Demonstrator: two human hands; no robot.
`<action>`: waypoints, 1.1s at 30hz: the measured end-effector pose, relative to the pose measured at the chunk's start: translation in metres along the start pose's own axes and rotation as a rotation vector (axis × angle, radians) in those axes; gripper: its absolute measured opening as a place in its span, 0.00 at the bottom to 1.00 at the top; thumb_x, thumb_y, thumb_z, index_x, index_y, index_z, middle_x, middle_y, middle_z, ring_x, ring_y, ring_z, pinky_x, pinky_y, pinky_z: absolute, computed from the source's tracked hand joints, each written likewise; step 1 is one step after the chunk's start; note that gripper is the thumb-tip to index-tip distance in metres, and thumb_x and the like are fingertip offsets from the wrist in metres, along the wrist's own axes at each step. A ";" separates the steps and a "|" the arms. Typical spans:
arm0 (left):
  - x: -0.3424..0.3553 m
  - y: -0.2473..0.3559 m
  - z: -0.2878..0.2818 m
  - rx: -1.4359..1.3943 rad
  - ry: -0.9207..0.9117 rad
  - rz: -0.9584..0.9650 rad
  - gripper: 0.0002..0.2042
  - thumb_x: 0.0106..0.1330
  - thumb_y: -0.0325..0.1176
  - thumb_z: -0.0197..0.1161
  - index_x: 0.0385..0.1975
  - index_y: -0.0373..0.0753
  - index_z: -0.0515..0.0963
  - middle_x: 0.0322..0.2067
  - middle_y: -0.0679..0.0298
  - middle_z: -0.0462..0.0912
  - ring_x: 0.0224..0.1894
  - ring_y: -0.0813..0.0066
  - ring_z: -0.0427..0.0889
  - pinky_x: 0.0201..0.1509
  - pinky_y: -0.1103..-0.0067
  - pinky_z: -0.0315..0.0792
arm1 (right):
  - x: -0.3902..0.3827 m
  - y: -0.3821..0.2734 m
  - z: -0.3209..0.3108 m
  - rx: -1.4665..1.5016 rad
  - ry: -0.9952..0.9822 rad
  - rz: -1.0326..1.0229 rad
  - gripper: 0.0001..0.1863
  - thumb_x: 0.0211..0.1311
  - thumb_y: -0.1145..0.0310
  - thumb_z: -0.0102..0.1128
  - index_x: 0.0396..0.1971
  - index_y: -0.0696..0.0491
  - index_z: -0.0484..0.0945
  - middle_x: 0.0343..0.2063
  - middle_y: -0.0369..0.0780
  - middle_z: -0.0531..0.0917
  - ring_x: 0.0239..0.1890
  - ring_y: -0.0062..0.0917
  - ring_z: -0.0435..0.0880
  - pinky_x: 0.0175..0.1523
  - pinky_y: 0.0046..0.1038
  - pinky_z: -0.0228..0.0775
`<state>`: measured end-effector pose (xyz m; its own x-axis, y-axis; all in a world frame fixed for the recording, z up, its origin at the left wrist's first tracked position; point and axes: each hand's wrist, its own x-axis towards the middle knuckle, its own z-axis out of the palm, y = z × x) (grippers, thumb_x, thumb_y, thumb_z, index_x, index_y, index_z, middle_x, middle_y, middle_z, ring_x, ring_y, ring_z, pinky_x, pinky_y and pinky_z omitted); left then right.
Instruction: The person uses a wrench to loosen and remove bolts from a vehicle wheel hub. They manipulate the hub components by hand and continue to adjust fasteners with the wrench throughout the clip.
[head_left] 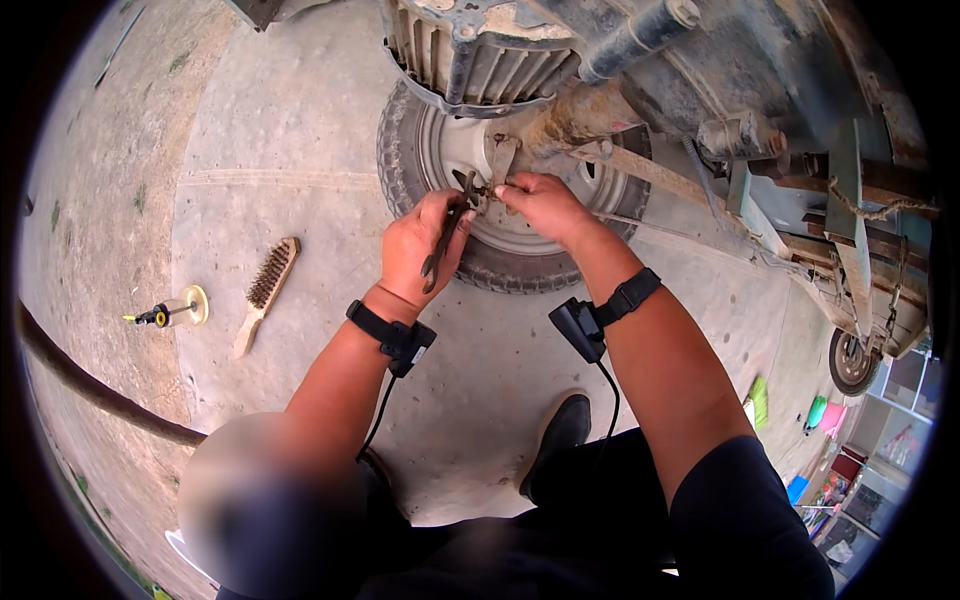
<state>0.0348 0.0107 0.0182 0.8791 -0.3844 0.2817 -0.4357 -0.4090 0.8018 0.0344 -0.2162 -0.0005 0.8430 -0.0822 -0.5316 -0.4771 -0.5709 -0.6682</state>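
In my left hand (420, 245) is a dark metal wrench (431, 268); the fingers are closed around it. Its forked upper end is beside a small threaded fitting in front of the wheel (500, 255). My right hand (545, 205) is closed in a pinch at that same fitting, just below a rusty metal lever (503, 155) on the hub. What lies between the right fingertips is mostly hidden. The wheel has a black treaded tyre and a dusty pale rim. Each wrist wears a black strap with a small cabled box.
A finned metal housing (480, 60) overhangs the wheel. The rusty axle and frame (745, 190) extend right. On the concrete at left are a wire brush (268, 285) and a clear container with a yellow-black top (180, 308). A dark hose (100, 385) curves at lower left.
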 end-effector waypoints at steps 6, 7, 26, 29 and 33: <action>-0.003 0.006 0.003 0.079 -0.001 0.096 0.11 0.65 0.31 0.68 0.43 0.41 0.74 0.32 0.59 0.85 0.29 0.56 0.85 0.31 0.68 0.78 | 0.002 0.004 0.002 0.021 -0.006 0.010 0.26 0.65 0.46 0.59 0.51 0.52 0.83 0.45 0.47 0.87 0.50 0.40 0.85 0.55 0.36 0.73; -0.003 0.006 0.002 0.095 -0.011 0.088 0.11 0.65 0.31 0.68 0.43 0.41 0.74 0.32 0.59 0.85 0.29 0.56 0.85 0.31 0.67 0.78 | 0.000 0.003 0.001 0.017 -0.009 0.017 0.26 0.65 0.46 0.59 0.52 0.52 0.83 0.45 0.47 0.87 0.50 0.40 0.85 0.55 0.36 0.73; 0.053 0.010 0.000 0.221 -0.263 -0.018 0.09 0.69 0.37 0.63 0.36 0.36 0.78 0.28 0.50 0.84 0.29 0.47 0.83 0.32 0.61 0.76 | 0.003 0.009 -0.001 -0.025 -0.013 0.013 0.25 0.65 0.46 0.57 0.51 0.49 0.84 0.47 0.45 0.87 0.52 0.41 0.83 0.57 0.36 0.73; 0.065 -0.012 0.008 -0.163 -0.236 -0.347 0.13 0.70 0.38 0.63 0.37 0.32 0.78 0.27 0.49 0.84 0.28 0.52 0.84 0.31 0.64 0.76 | -0.002 -0.006 0.001 -0.036 -0.013 0.006 0.25 0.65 0.46 0.57 0.51 0.49 0.84 0.47 0.45 0.87 0.52 0.41 0.83 0.57 0.36 0.73; 0.086 -0.015 0.018 -0.477 -0.316 -0.704 0.16 0.73 0.39 0.63 0.38 0.28 0.78 0.25 0.64 0.79 0.21 0.77 0.76 0.24 0.77 0.68 | -0.001 0.000 0.000 -0.022 -0.001 0.004 0.25 0.65 0.46 0.57 0.50 0.48 0.84 0.47 0.44 0.87 0.51 0.41 0.84 0.57 0.36 0.73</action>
<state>0.1139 -0.0312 0.0209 0.7873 -0.4130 -0.4578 0.3709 -0.2759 0.8867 0.0334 -0.2159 -0.0005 0.8409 -0.0838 -0.5346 -0.4748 -0.5882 -0.6547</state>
